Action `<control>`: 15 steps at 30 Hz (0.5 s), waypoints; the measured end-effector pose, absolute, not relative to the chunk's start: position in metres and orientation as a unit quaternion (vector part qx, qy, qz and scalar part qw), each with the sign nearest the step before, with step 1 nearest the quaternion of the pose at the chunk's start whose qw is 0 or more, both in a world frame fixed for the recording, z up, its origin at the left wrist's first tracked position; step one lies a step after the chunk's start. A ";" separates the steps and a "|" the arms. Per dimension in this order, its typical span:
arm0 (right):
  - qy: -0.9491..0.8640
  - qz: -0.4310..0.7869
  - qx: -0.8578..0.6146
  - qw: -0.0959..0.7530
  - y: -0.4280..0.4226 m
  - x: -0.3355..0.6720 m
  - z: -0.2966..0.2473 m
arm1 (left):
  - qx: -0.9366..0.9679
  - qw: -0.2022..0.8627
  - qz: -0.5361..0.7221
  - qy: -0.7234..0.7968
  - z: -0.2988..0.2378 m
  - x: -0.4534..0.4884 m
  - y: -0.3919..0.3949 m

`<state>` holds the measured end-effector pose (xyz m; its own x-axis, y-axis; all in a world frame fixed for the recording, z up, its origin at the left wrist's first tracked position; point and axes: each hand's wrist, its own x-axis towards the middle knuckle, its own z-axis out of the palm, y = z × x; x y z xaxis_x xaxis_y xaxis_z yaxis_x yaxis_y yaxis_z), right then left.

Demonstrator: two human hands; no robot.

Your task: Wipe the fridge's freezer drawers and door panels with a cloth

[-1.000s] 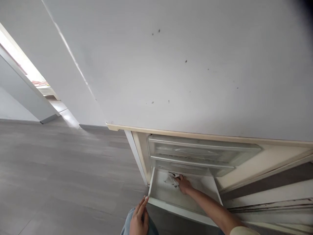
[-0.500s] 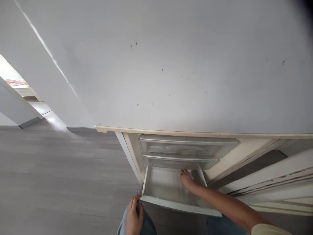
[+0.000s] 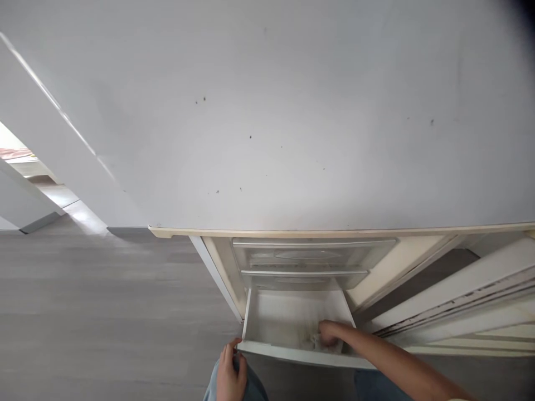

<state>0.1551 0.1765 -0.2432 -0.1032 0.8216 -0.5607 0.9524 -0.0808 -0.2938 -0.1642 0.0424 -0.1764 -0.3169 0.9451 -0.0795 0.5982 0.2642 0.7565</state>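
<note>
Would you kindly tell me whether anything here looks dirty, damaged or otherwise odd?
Dark streaks mar the pale edge of the open door, right of the pulled-out drawer. Small dark specks are scattered over the otherwise plain panel above. Whether these are dirt or damage, I cannot tell.

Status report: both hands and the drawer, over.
Right hand inside open drawer, holding white cloth or tissue. Left hand at drawer's front corner. No obstruction visible.
</note>
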 end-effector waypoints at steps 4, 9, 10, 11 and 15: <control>0.722 -0.302 0.617 0.079 0.198 0.157 -0.234 | 0.509 0.283 0.313 0.750 -0.171 -0.161 0.044; 0.789 -0.231 0.567 0.044 0.201 0.164 -0.249 | 0.510 0.282 0.313 0.750 -0.166 -0.159 0.043; 0.784 -0.236 0.571 0.058 0.199 0.165 -0.256 | 0.511 0.282 0.313 0.749 -0.166 -0.159 0.042; 0.772 -0.244 0.582 0.073 0.196 0.167 -0.263 | 0.510 0.280 0.315 0.750 -0.167 -0.159 0.041; 0.769 -0.284 0.562 0.112 0.184 0.171 -0.282 | 0.492 0.270 0.337 0.756 -0.165 -0.156 0.038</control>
<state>0.1706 0.1835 -0.2817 -0.3436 0.8000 -0.4918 0.9277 0.2078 -0.3102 -0.1561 0.0383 -0.1648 -0.3713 0.9253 -0.0766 0.5621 0.2897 0.7747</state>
